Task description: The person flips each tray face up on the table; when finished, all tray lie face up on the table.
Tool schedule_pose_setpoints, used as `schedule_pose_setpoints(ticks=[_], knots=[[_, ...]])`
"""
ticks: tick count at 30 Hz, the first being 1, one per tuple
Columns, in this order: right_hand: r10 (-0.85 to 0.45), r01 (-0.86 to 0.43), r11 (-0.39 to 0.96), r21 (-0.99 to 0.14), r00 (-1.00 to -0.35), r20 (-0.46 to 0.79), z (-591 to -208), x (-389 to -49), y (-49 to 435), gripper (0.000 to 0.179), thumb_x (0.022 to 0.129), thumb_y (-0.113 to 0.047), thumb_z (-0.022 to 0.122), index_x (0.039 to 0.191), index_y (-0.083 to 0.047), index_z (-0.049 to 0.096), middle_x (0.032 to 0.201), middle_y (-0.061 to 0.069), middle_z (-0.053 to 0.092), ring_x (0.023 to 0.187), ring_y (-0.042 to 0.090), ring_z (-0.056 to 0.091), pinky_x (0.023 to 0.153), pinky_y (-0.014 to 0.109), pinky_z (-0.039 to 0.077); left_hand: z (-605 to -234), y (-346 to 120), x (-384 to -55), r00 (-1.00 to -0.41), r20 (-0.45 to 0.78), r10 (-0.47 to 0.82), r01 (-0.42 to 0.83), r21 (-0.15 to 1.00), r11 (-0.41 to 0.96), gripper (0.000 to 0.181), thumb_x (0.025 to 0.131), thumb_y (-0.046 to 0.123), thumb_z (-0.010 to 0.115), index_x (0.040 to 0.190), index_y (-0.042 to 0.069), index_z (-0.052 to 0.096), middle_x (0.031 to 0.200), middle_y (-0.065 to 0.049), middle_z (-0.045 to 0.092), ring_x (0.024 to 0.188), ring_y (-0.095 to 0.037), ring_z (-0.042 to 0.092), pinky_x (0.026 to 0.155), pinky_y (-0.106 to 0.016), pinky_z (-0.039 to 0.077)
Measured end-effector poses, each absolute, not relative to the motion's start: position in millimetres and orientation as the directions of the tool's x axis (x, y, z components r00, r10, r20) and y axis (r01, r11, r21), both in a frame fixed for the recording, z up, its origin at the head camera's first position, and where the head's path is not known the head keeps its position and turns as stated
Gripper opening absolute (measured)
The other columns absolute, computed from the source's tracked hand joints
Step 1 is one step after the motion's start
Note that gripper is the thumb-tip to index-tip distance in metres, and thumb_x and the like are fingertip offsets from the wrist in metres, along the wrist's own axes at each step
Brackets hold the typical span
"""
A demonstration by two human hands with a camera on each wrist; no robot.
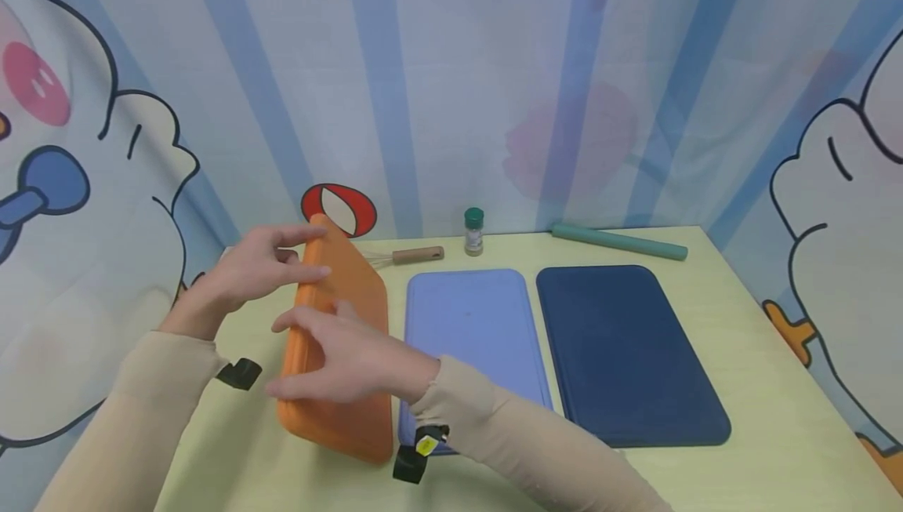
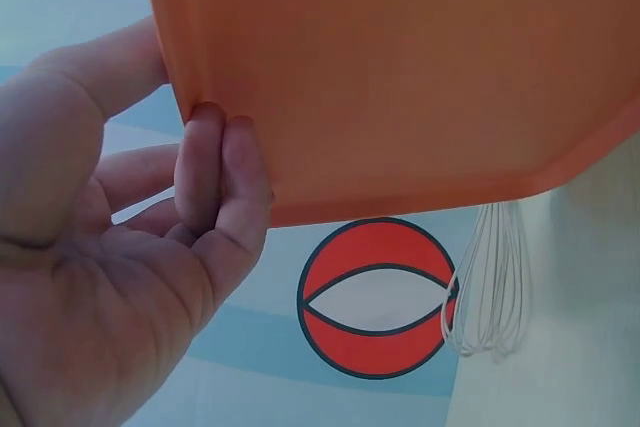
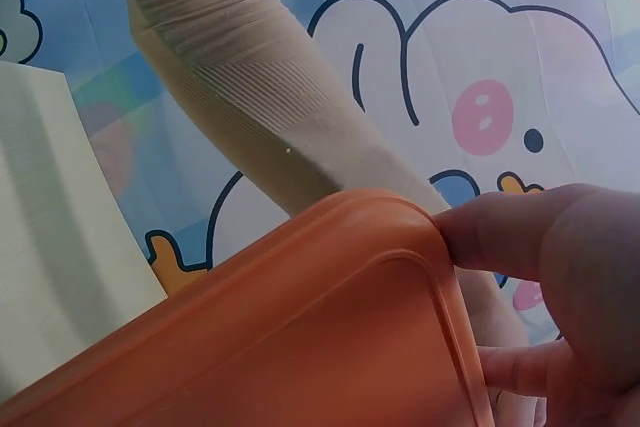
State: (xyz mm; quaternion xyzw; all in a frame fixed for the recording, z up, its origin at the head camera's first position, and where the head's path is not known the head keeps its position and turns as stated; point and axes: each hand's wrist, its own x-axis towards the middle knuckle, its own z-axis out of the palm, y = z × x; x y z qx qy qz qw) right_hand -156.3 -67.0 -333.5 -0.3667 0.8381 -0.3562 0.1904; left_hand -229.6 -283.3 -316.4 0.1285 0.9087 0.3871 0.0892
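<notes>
An orange tray (image 1: pixel 356 281) with rounded corners and a raised rim stands tilted up on edge at the left of the table. My left hand (image 1: pixel 257 267) grips its far end; in the left wrist view, curled fingertips (image 2: pixel 238 162) bend over the rim near a corner. Nearer to me, my right hand (image 1: pixel 353 355) holds the same tray by its raised left edge, thumb and fingers spread along it. A periwinkle tray (image 1: pixel 469 312) lies flat just to the right, partly covered by my right forearm. Beyond it lies a navy tray (image 1: pixel 628 355).
Behind the trays, a whisk (image 1: pixel 418 255) with a wooden handle lies partly hidden by the orange tray. A small green-capped jar (image 1: pixel 474 233) stands at the back, and a green rod (image 1: pixel 619 241) lies to its right. A printed cloth (image 1: pixel 466 88) hangs behind the pale yellow table (image 1: pixel 748 386).
</notes>
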Motion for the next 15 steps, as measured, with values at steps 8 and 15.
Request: schedule_pose_setpoints(ticks=[8, 15], knots=[[-0.746, -0.500, 0.461, -0.733, -0.665, -0.015, -334, -160, -62, 0.052, 0.093, -0.057, 0.071, 0.138, -0.034, 0.059, 0.132, -0.009, 0.062, 0.133, 0.017, 0.044, 0.098, 0.029, 0.048, -318, -282, -231, -0.953, -0.048, 0.298, 0.164, 0.745, 0.647, 0.071, 0.097, 0.035, 0.078, 0.158, 0.013, 0.049, 0.161, -0.011, 0.047, 0.088, -0.024, 0.069, 0.090, -0.040, 0.056], [-0.754, -0.521, 0.414, -0.746, -0.655, 0.039, -335, -162, -54, 0.051, 0.092, -0.056, 0.074, 0.135, -0.030, 0.062, 0.130, -0.012, 0.062, 0.128, 0.014, 0.047, 0.098, 0.029, 0.048, -323, -279, -233, -0.946, -0.026, 0.323, 0.198, 0.744, 0.638, 0.070, 0.098, 0.037, 0.075, 0.160, 0.019, 0.047, 0.158, -0.010, 0.051, 0.113, -0.030, 0.069, 0.100, -0.058, 0.054]])
